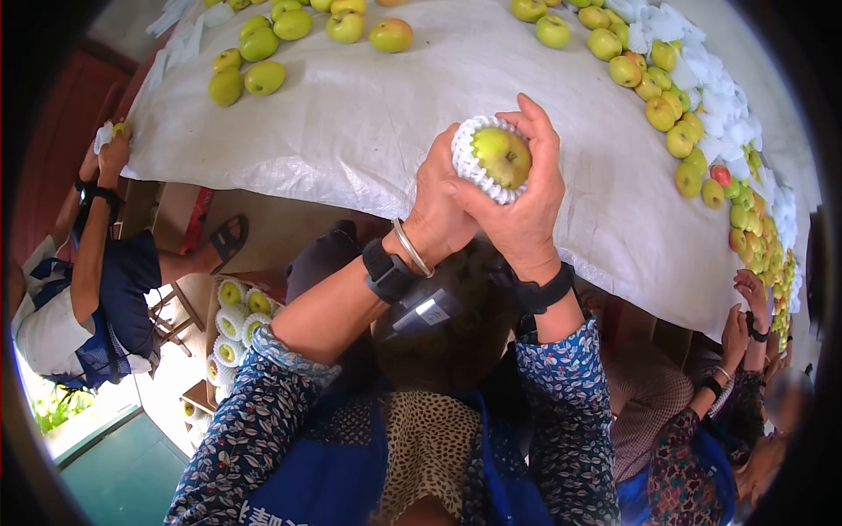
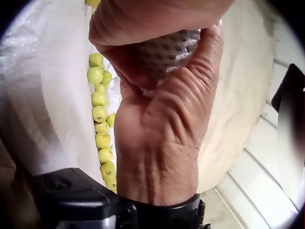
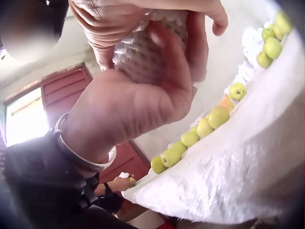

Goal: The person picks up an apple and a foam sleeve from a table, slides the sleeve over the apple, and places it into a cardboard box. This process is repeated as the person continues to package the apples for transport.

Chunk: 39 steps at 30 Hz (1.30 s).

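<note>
- Fingers of the left hand (image 1: 431, 197) and right hand (image 1: 528, 197) curl round the apple (image 1: 504, 153), held up by the counter's (image 1: 307, 140) near edge; a slack grip could drop and bruise it
- Uneven pulling could tear the foam net (image 1: 464, 158)

A creased whitish sheet (image 1: 351, 123) covers the bench (image 1: 210, 145). Loose yellow-green apples (image 1: 265, 77) lie toward its far left; more apples (image 1: 660, 113) line its right side, white foam nets (image 1: 724, 110) just beyond them.
</note>
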Available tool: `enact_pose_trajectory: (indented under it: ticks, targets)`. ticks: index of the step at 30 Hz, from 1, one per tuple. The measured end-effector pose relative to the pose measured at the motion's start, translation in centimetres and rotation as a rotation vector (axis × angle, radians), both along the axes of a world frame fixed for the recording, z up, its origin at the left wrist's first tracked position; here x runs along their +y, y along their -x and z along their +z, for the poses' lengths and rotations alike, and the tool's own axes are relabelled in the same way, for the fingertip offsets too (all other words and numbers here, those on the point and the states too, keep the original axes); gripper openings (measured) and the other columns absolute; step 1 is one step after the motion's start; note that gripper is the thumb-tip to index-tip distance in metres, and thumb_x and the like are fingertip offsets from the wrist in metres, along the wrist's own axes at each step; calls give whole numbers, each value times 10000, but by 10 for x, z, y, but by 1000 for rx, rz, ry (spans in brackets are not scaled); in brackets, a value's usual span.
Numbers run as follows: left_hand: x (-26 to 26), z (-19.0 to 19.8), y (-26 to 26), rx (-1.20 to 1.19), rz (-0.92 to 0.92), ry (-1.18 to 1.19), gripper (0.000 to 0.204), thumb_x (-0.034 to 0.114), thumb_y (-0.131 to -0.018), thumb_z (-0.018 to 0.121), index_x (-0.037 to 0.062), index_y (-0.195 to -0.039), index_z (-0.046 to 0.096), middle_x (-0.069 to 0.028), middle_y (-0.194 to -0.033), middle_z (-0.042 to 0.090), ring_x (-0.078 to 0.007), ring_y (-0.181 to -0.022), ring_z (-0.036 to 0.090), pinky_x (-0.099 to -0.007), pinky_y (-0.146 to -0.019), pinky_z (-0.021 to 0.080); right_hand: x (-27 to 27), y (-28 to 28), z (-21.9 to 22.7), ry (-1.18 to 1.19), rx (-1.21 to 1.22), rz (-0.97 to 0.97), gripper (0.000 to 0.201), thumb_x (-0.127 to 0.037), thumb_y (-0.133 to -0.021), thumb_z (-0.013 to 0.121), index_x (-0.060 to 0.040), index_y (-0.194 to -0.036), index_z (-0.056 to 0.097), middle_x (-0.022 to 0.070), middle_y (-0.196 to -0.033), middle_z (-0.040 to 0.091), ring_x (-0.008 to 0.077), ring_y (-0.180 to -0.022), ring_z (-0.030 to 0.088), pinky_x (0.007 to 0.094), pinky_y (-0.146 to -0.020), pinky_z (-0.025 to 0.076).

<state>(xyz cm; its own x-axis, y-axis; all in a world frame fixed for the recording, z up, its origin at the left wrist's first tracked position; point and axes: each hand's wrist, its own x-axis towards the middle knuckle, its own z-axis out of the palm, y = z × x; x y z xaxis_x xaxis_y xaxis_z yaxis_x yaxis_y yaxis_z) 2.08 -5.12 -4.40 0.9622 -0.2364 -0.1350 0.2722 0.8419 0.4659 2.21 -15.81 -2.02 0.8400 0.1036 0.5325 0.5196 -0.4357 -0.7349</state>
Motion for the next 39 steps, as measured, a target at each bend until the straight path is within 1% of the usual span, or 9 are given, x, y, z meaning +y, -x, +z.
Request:
enact_pose_trajectory:
  ticks: [3,6,12,18,23,30,35,37,39]
  targets:
    - [-2,19,7,51,81,6,340,99,-852,558,25,-1167,457,-98,-1082,568,-198,-952,590,-328,-816,501,-3,-4,2,189,-213,-13,892,-369,-602,794,-13,-1296,360,124,-1097,548,254,-961,558,353,-891,421]
    - [-1,18,8,-92,122,-389,333,149,-872,536,24,-1170,456,-102,-1090,562,-211,-947,588,-338,-822,502,-4,-9,-4,231,-260,34,918,-458,-612,768,-5,-1296,356,128,-1107,547,279,-998,534,365,-916,393]
    - [2,27,3,63,158,-247,238,215,-941,409,25,-1046,509,-60,-981,566,-144,-894,576,-277,-768,494,0,-11,-16,196,-159,46,1047,-572,-584,757,-12,-1337,294,178,-1258,444,302,-1148,439,442,-988,313]
    - [17,16,4,-409,343,-1023,472,212,-720,704,9,-1088,490,-103,-980,596,-221,-880,604,-315,-769,487,-5,-14,-1,-364,-52,179,1187,-510,-470,844,-29,-1368,234,220,-1342,310,335,-1144,435,445,-960,355]
    - [15,23,4,-512,352,-1342,430,206,-680,726,24,-1016,528,-92,-913,600,-209,-832,604,-308,-726,481,3,-7,-3,-257,84,204,999,-399,-534,834,-13,-1316,349,186,-1212,471,282,-1059,523,378,-886,435]
    - [9,20,-2,-580,481,-1403,87,75,-809,514,4,-786,557,-86,-805,541,-189,-748,544,-325,-651,451,11,-1,2,-78,-21,9,665,-263,-588,797,-4,-1125,500,144,-997,578,270,-857,603,332,-745,500]
    - [1,10,-3,-420,436,-1127,295,283,-925,412,8,-922,518,-89,-869,564,-188,-837,571,-334,-716,466,12,-6,-7,-156,38,-17,506,-191,-671,745,-1,-1080,515,127,-937,605,225,-833,609,314,-724,501]
    - [0,16,-5,-270,297,-786,426,394,-931,398,-7,-1052,478,-114,-956,569,-211,-890,585,-339,-751,480,10,-11,-5,-374,181,5,425,-167,-734,691,5,-1081,517,113,-939,613,207,-835,608,303,-713,499]
    - [0,25,-10,49,9,-74,622,508,-897,430,-34,-1203,412,-159,-1087,565,-251,-934,601,-351,-775,496,-4,-15,-3,-727,396,48,341,-154,-803,623,9,-1083,519,98,-953,617,195,-838,606,289,-700,496]
